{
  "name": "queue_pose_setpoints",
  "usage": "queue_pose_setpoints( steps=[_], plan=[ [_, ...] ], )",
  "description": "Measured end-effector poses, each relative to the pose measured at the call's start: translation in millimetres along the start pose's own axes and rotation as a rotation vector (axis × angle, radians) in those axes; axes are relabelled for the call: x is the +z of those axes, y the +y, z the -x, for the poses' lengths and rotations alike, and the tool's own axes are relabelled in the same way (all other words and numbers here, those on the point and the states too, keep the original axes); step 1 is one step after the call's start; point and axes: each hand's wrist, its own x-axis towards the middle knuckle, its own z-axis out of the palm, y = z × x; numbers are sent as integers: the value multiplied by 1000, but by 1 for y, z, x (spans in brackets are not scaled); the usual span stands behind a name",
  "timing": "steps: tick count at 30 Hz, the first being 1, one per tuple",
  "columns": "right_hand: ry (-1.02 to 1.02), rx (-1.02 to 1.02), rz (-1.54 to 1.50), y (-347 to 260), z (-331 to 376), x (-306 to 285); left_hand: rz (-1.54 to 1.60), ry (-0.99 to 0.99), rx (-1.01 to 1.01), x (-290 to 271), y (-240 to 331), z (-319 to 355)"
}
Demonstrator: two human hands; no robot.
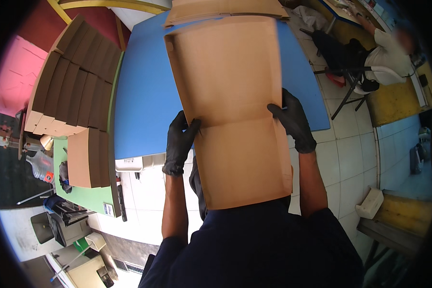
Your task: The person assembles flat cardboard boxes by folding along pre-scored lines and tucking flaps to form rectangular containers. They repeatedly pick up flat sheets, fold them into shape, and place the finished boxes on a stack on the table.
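Note:
Between my hands is a brown cardboard box [230, 72], folded open, with its lid and base hinged along a crease across the middle. It is held up in front of my body, over the near edge of the blue table [141, 96]. My left hand [180, 144], in a black glove, grips the box's left edge near the crease, the thumb on the inner face. On the opposite edge my right hand [295, 122], gloved alike, pinches the side wall with its thumb inside. The other fingers of both hands are partly hidden behind the cardboard.
Flat cardboard sheets [225, 10] lie at the table's far end. At left, stacked brown boxes [77, 77] and more boxes [87, 157] stand on a green table [89, 196]. Another person [389, 50] sits at the right beside a folding chair [389, 75].

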Motion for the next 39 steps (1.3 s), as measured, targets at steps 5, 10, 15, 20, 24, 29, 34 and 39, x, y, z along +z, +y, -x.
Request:
queue_pose_setpoints(
  steps=[5,10,15,20,24,29,34,39],
  plan=[
    [124,19,464,13,30,1,54,175,-91,15,-12,39],
    [3,11,358,14,44,0,213,118,-239,10,-33,47],
    [32,46,180,15,1,7,73,98,-128,10,-19,3],
    [128,-83,442,32,-83,16,-199,407,80,17,-6,-59],
    [130,-226,465,34,-110,29,-241,462,436,55,8,-75],
    [75,-381,444,18,-108,49,55,-217,-94,111,15,-132],
    [-190,-119,-203,14,-93,44,258,-350,-190,131,6,-161],
    [-231,-118,-406,23,-89,33,256,-502,-120,119,-1,-167]
  ],
)
